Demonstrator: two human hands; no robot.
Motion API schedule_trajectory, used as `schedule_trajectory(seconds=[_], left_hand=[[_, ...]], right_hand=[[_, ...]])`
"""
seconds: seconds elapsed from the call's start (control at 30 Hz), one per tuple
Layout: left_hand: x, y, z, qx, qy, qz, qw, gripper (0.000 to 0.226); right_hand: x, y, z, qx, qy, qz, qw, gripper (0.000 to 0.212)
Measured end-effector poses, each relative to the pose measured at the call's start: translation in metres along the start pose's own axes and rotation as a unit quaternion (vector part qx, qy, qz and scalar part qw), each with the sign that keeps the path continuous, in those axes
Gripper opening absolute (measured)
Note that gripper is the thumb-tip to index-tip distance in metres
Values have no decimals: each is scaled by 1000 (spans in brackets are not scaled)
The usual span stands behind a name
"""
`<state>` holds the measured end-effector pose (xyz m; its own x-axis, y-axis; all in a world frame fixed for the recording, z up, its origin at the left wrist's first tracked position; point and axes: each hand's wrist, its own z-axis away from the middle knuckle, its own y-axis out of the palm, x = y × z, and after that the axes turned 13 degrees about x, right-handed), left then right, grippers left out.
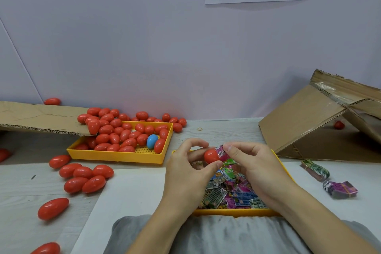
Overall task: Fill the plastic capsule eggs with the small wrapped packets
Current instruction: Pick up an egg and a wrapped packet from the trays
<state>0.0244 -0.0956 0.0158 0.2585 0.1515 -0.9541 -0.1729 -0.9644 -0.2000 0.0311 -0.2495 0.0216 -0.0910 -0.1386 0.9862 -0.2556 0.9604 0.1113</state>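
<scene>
My left hand (186,169) grips a red egg half (211,155) between thumb and fingers, above the near yellow tray (235,211). My right hand (253,166) pinches a pink wrapped packet (221,151) against the open mouth of that half. Several loose coloured packets (231,191) fill the tray beneath both hands. A second yellow tray (121,155) at centre left holds several red eggs (123,135) and one blue egg (152,141).
Several red eggs (86,177) lie loose on the table at left. A flat cardboard sheet (39,117) overhangs the far tray's left end. A tipped cardboard box (315,121) stands at right. Two banded packet bundles (340,189) lie right of the near tray. A rubber band (199,129) lies near the wall.
</scene>
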Motion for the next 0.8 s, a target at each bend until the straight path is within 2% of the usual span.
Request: schedule_trajectory(seconds=[0.3, 0.47, 0.6, 0.8], left_hand=[[0, 0, 1, -7, 4, -15, 1000, 37], [-1, 1, 0, -8, 6, -9, 1000, 37], [-1, 1, 0, -11, 7, -8, 1000, 36], [0, 0, 1, -11, 7, -21, 1000, 36]], right_hand=[[-3, -2, -2, -3, 35, 37, 999, 32], [-4, -2, -3, 8, 47, -3, 999, 38], [-2, -1, -3, 20, 59, -30, 998, 28], [-4, -1, -2, 4, 43, 23, 999, 22]])
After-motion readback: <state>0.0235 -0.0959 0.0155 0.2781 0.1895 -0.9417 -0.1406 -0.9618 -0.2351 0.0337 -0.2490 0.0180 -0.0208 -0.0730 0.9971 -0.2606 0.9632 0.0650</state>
